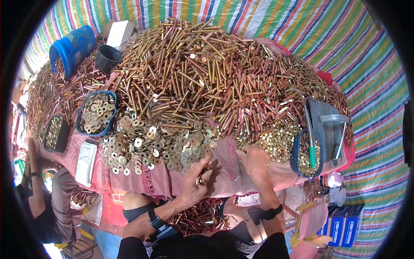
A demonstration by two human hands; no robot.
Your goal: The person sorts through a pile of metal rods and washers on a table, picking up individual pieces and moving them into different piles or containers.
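Nearest the viewer, two bare forearms enter from the lower edge, each with a dark band at the wrist. The left hand (195, 181) is clenched in a grip around a small bundle of brass bolts (202, 176), their ends showing between the fingers; it rests at the near edge of the table (129, 181), which is draped in a pink cloth. The right hand (254, 160) lies just beside it, fingers curled down against the cloth at the foot of a heap of small brass nuts (271, 140) (whether this grip encloses a part cannot be told).

Immediately beyond the left hand spreads a flat scatter of brass washers (155, 144). To its left stands a blue oval tub (97, 113) filled with more washers, and a white plastic packet (86, 163) lies on the cloth nearer the edge. To the right of the nuts, a second blue container (306, 156) holds nuts and a green-handled tool (311, 151), with a grey dustpan (330, 129) behind it.

The middle and far table is covered by a large mound of long brass bolts and sleeves (202, 69). At the far left stand a tipped blue bucket (71, 47), a black cup (108, 58) and a white box (119, 32). A striped tarpaulin (345, 43) forms the backdrop. At lower left, another person's arm (36, 190) is visible.
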